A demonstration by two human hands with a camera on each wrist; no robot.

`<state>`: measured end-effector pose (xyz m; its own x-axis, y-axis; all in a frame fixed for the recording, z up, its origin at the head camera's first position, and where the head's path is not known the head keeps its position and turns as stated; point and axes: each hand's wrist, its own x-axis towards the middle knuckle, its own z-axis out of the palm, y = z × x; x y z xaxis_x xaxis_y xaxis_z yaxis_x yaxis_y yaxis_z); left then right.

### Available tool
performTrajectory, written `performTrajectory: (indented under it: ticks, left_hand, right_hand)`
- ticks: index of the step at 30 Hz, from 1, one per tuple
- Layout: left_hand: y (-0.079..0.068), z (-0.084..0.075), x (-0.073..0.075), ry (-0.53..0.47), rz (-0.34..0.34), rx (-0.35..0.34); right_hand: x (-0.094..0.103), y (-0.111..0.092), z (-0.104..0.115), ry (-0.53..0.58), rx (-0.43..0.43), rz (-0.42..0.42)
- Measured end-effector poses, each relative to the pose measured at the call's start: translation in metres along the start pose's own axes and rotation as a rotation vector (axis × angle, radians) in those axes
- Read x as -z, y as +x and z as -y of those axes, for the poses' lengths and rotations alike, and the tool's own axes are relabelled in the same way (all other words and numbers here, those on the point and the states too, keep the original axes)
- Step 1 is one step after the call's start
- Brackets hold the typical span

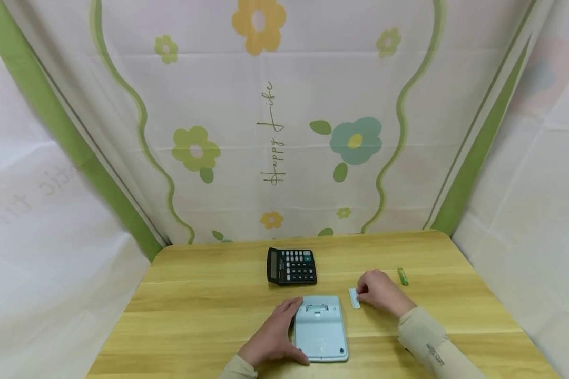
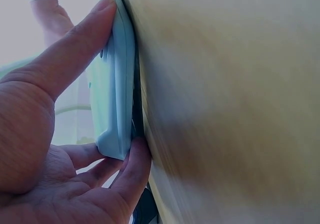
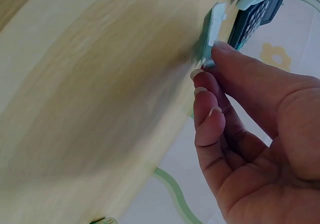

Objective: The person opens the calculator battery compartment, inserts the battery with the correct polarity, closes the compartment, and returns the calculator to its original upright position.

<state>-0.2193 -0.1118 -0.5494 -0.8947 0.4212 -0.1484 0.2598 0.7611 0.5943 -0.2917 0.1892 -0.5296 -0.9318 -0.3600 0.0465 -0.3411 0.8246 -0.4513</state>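
Observation:
A light blue calculator [image 1: 320,334] lies face down on the table, its small battery compartment [image 1: 317,308] uncovered near the far edge. My left hand [image 1: 277,331] grips its left side, the thumb at the near corner and the fingers at the far one. In the left wrist view the thumb presses the calculator's edge [image 2: 120,84] while fingers curl around its other end. To the right, my right hand [image 1: 384,292] pinches one end of a small light blue battery cover [image 1: 354,298] between thumb and fingertips. The right wrist view shows the cover [image 3: 214,29] close to the tabletop.
A black calculator [image 1: 291,267] sits behind the blue one, turned sideways. A green battery [image 1: 402,276] lies beyond the right hand. The wooden table [image 1: 194,295] meets a flower-printed curtain [image 1: 284,131] at the back, with white fabric on both sides.

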Motion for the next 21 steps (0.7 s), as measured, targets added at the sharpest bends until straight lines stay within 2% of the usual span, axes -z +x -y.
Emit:
performTrajectory:
  ticks: [6, 12, 18, 21]
  left_hand:
    - [0.0, -0.003, 0.001, -0.012, -0.001, 0.003]
    - [0.001, -0.003, 0.002, -0.015, 0.0, -0.005]
    - [0.0, -0.001, 0.004, -0.004, -0.004, -0.003]
    - [-0.001, -0.001, 0.003, -0.002, 0.0, -0.01]
  right_hand:
    - [0.0, 0.001, -0.001, -0.01, -0.042, 0.014]
    - [0.0, 0.001, -0.002, -0.023, -0.024, 0.004]
    - [0.0, 0.002, -0.006, -0.012, 0.029, 0.001]
    - [0.005, 0.002, -0.011, 0.007, 0.043, 0.014]
